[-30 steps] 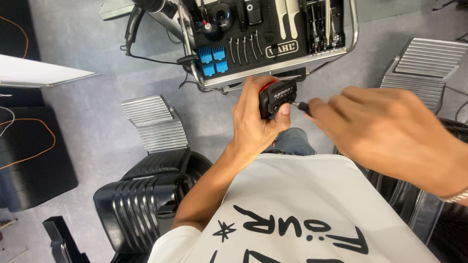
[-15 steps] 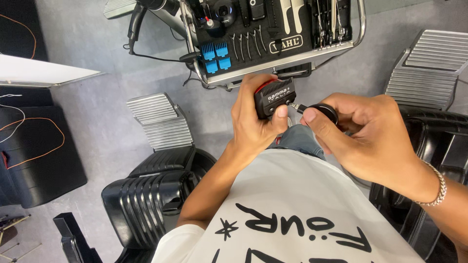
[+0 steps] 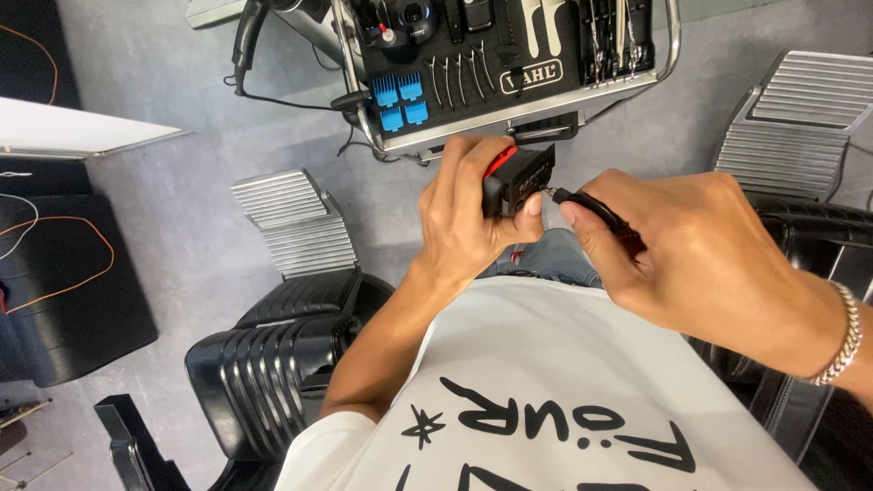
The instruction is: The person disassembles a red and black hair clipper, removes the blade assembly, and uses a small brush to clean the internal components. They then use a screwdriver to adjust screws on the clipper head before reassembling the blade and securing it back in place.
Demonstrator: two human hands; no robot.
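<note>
My left hand [image 3: 468,218] is wrapped tight around a small black and red clipper [image 3: 516,180], thumb pressed on its lower edge, holding it up in front of my chest just below the tool tray [image 3: 536,98]. My right hand [image 3: 700,259] has its grip pinched shut on a black charging plug [image 3: 582,202], with the metal tip pointing at the end of the clipper. As I judge it, the plug is lined up and its tip sits right at the clipper's end, but I cannot tell whether it has entered the socket; it does not look pushed home. So the clipper is picked up and steadied, the plug is in hand and aimed, and what seems left is seating it fully. On the tray sit blue comb guards [image 3: 398,98], a row of clips and other black tools laid on a dark mat. A black cable [image 3: 273,91] hangs off the tray's left side. Below me are the grey floor [image 3: 164,218], a ribbed metal footrest [image 3: 293,223] and the black barber chair [image 3: 264,373] at my left.
</note>
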